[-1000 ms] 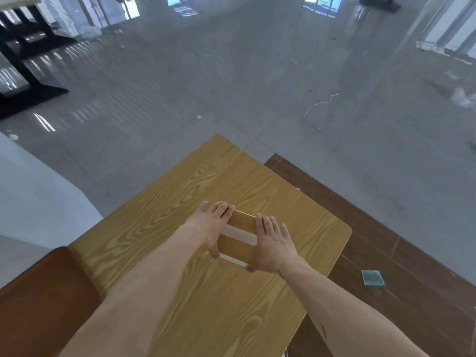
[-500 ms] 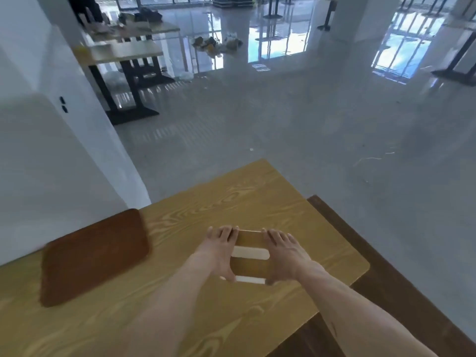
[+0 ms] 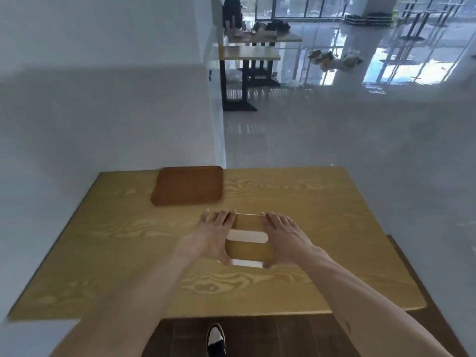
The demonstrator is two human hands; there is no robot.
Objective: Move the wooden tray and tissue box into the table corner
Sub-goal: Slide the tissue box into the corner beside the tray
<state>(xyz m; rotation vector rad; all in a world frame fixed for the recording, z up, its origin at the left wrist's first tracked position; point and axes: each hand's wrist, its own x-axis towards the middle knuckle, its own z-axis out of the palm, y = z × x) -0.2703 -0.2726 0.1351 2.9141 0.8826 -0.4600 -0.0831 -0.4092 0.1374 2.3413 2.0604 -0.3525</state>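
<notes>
A wooden tissue box (image 3: pixel 247 225) with a white slot on top rests on the light wood table (image 3: pixel 322 266), near its middle. My left hand (image 3: pixel 213 234) presses against the box's left side and my right hand (image 3: pixel 283 237) against its right side, so both hands grip it. The dark brown wooden tray (image 3: pixel 187 188) lies flat at the far left of the table, close to the white wall, a short way beyond my left hand.
A white wall (image 3: pixel 103 112) runs along the table's left and far-left edge. Dark wood floor and one shoe (image 3: pixel 215 340) show below the near edge. Other tables (image 3: pixel 248 54) and a person (image 3: pixel 231 14) are far behind, across a glossy grey floor.
My view has swung left, so the tray, wall and far tables have come into frame. Both hands stay clamped on the tissue box, which has shifted toward the tray.
</notes>
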